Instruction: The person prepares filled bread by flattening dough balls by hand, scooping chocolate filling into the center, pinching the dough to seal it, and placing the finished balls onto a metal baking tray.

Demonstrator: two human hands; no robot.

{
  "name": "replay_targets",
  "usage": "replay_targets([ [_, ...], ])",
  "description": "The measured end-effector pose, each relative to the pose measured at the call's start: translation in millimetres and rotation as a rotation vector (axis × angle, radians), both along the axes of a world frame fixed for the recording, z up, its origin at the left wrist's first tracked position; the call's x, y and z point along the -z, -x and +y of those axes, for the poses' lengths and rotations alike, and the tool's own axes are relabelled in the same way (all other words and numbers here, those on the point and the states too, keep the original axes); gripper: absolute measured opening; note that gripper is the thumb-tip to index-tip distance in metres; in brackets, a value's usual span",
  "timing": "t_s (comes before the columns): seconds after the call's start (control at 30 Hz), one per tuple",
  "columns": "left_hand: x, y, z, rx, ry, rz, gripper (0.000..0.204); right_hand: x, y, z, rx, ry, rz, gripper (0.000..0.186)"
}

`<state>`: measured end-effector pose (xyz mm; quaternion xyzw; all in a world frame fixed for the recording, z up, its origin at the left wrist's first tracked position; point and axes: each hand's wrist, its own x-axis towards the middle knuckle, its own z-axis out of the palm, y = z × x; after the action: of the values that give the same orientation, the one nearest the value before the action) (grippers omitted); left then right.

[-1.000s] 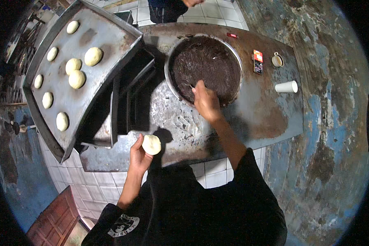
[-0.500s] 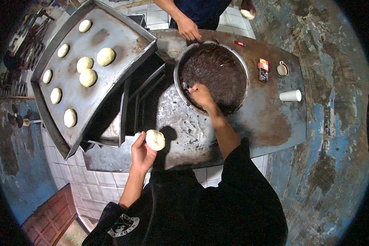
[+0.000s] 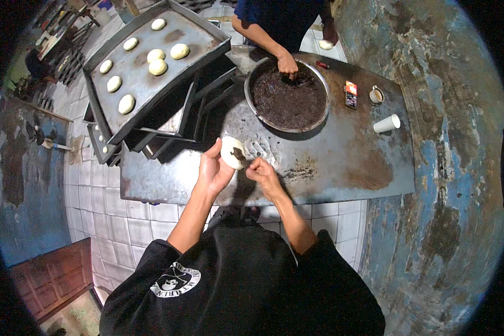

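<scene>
My left hand [image 3: 214,169] cups a flat round piece of pale dough [image 3: 232,152] above the metal table [image 3: 330,162]. My right hand [image 3: 261,173] pinches a bit of dark filling and presses it onto the dough. Beyond my hands sits a large round metal bowl [image 3: 322,115] full of the dark brown filling [image 3: 285,101]. A second person's hand [image 3: 287,63] reaches into the far side of that bowl.
A big baking tray [image 3: 140,73] with several dough pieces leans on stacked trays at the left. A white cup [image 3: 387,124], a small round tin [image 3: 376,94] and a small red box [image 3: 350,94] stand right of the bowl. The floor below is tiled.
My right hand left the bowl and came back to the dough with filling. My left hand raised the dough toward it. The other person's hand moved into the bowl.
</scene>
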<state>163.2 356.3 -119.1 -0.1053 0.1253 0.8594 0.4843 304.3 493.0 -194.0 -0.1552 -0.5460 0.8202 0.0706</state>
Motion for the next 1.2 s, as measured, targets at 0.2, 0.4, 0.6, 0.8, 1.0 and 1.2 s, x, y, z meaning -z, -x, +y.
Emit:
replay_targets([
  [0.2, -34.0, -34.8, -33.7, -0.054, 0.017, -0.031, 0.049, 101.4, -50.4, -15.9, 0.063, -0.498, -0.412, 0.016],
  [0.4, -29.8, -53.8, -71.7, -0.049, -0.012, 0.058, 0.062, -16.6, 14.3, -44.8, -0.086, 0.067, -0.111, 0.058],
  [0.6, -22.4, -63.6, -105.3, 0.051, 0.647, 0.744, 0.036, -85.2, -13.1, -65.6, -0.308, 0.016, 0.106, 0.074],
  [0.8, -67.9, -73.9, -123.8, -0.034, 0.803, 1.168, 0.059, -143.3, -18.7, -77.9, 0.004, -0.811, 0.315, 0.043],
  [1.0, -95.0, -56.1, -121.0, -0.567, 0.674, 0.884, 0.04, -188.4, 0.0, -119.1, 0.13, -0.634, 0.246, 0.032],
  [1.2, -126.4, -60.4, -115.1, -0.462, 0.328, 0.767, 0.036, -211.8, 21.3, -110.4, 0.235, -1.005, 0.46, 0.031],
])
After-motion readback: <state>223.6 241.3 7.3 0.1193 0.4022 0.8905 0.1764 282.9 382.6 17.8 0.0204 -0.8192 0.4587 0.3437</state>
